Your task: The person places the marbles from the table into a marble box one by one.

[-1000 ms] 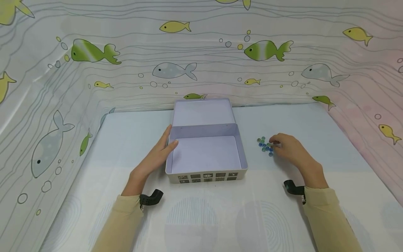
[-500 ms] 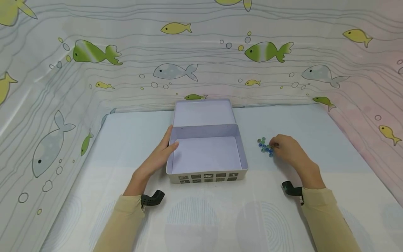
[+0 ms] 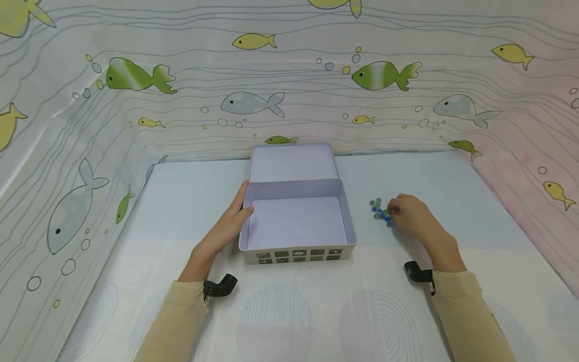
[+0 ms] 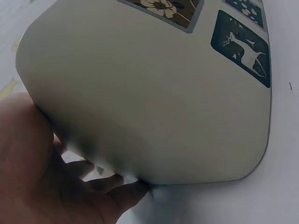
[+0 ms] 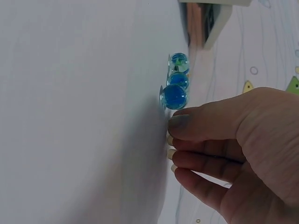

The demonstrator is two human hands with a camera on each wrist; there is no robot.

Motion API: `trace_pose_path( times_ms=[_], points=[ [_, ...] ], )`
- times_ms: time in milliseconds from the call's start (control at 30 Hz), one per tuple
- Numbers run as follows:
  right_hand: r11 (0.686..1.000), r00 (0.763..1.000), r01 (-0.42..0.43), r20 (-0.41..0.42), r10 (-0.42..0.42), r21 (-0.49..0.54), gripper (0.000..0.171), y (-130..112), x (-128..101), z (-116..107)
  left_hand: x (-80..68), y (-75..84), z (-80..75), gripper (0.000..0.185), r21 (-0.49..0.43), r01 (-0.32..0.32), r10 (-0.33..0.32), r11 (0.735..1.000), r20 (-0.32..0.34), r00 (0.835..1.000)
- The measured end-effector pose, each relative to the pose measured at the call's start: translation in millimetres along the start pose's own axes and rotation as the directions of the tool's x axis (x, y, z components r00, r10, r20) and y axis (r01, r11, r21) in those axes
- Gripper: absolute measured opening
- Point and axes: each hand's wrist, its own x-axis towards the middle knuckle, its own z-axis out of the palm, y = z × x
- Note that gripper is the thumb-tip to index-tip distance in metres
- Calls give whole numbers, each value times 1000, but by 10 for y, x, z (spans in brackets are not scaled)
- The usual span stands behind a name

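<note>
- Resting beside the marbles (image 3: 381,211), right of the open tin (image 3: 296,221), the right hand (image 3: 413,216) has curled fingertips (image 5: 180,127) touching the table; whether they pinch one, I cannot tell.
- A nudge could scatter the round marbles across the smooth table (image 3: 181,201).
- The left hand (image 3: 226,226) lies flat-fingered against the tin's left wall; the near wall rises between marbles and floor.

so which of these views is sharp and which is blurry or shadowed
Head view: evenly lit and sharp, though the marbles are tiny. Left wrist view: the tin box fills the frame, soft, shadowed near the left hand. Right wrist view: marbles crisp, table blurred.
</note>
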Motion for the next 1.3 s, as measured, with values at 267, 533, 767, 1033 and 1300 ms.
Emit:
trace_pose_path(
  times_ms=[267, 533, 767, 1033, 1300],
  points=[
    [999, 999, -32, -37, 32, 10, 20, -15, -5, -19, -20, 6, 21, 70, 24, -12, 13, 1000, -18, 1000],
    [998, 993, 7, -117, -1, 56, 22, -57, -18, -87, -22, 19, 19, 72, 18, -16, 16, 1000, -19, 1000],
    [995, 980, 54, -194, -38, 78, 20, -159, -11, -162, -22, 30, 30, 74, 27, -8, 9, 1000, -26, 1000],
    [988, 963, 103, -259, -69, 119, 17, -382, -31, -273, -18, 6, 26, 74, 19, -13, 13, 1000, -29, 999],
    [970, 937, 186, -326, -126, 159, 15, -597, -4, -268, -141, 341, 9, 73, 1, 0, 0, 1000, -4, 1000]
  ],
)
